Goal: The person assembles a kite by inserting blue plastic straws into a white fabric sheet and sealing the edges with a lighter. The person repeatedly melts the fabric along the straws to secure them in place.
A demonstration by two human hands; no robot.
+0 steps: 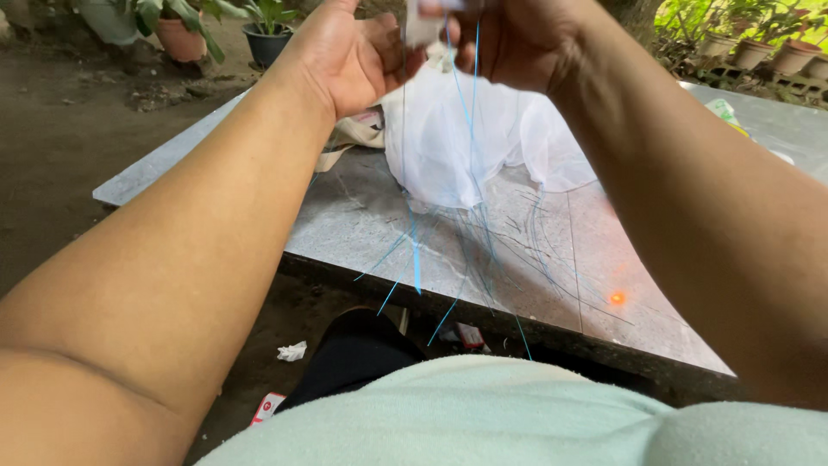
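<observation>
left hand (349,56): raised at the far top of the view, palm turned inward, fingers curled toward a small white piece (421,26); it seems to pinch that piece, though the fingertips are partly cut off by the frame edge.
right hand (517,39): raised level with the left, just beside it, fingers bent and clenched on the upper ends of the blue strands (470,121); exactly how many it grips I cannot tell.
white piece: between the two hands, touching both, at the top edge of the view.
blue strands, position: they hang from the hands straight down toward the near side, past the white cloth, and trail over the counter (552,259) and off its near edge.
blue strands, long axis: nearly upright from hands to counter, then fanning out left and right along the stone surface.
which hand is nearer: both meet at the strands' top; the right hand sits directly over the main bundle, the left a little to the left of it.
white cloth (466,138): bunched on the counter below and behind the hands, the strands crossing in front of it.
surroundings: potted plants (267,30) far left on bare ground; an orange light spot (617,298) on the counter's near right.
</observation>
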